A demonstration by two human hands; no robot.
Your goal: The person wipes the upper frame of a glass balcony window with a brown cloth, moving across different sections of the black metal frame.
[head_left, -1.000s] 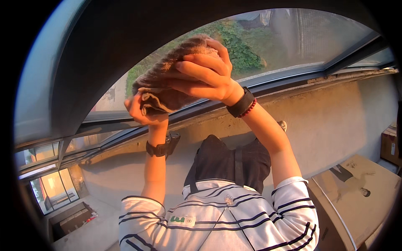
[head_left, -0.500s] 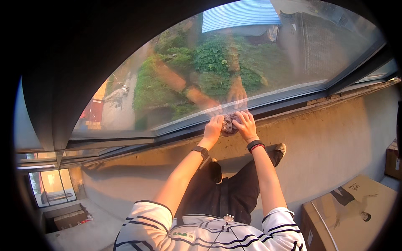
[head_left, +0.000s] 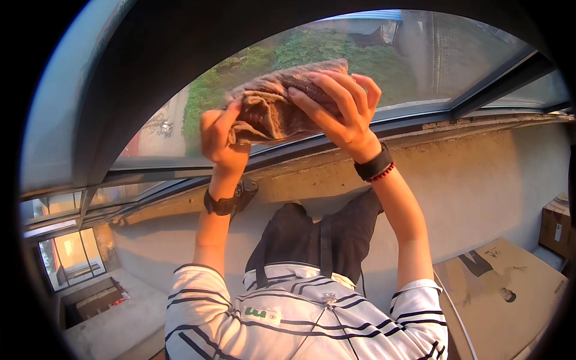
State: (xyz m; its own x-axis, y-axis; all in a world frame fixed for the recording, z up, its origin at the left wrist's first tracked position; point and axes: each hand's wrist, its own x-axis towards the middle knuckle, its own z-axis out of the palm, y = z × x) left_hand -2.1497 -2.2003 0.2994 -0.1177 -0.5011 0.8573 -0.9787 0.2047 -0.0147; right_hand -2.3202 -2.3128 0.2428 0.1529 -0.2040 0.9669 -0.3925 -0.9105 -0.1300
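Note:
Between my two raised hands a brownish-grey cleaning cloth point(head_left: 276, 114) is spread out, folded and wrinkled. My left hand point(head_left: 223, 135) pinches its left end between thumb and fingers. On the other side my right hand point(head_left: 345, 111) grips the right part, fingers curled along its upper edge. Behind the cloth lies the large window pane point(head_left: 240, 66), with green plants showing through it; whether the cloth touches the glass I cannot tell. A dark watch point(head_left: 221, 204) is on my left wrist, and a black band point(head_left: 373, 165) with red beads on my right.
A dark window frame point(head_left: 414, 117) runs along the pane's bottom, above a rough ledge point(head_left: 312, 171). A large cardboard box point(head_left: 510, 288) stands at the lower right, with a smaller carton point(head_left: 557, 228) beyond it. At the lower left is a recess point(head_left: 90, 303) holding boxes.
Both hands have lifted the cloth up from the window's bottom frame. It was bunched up between them; now it is opened out wider, with the hands farther apart.

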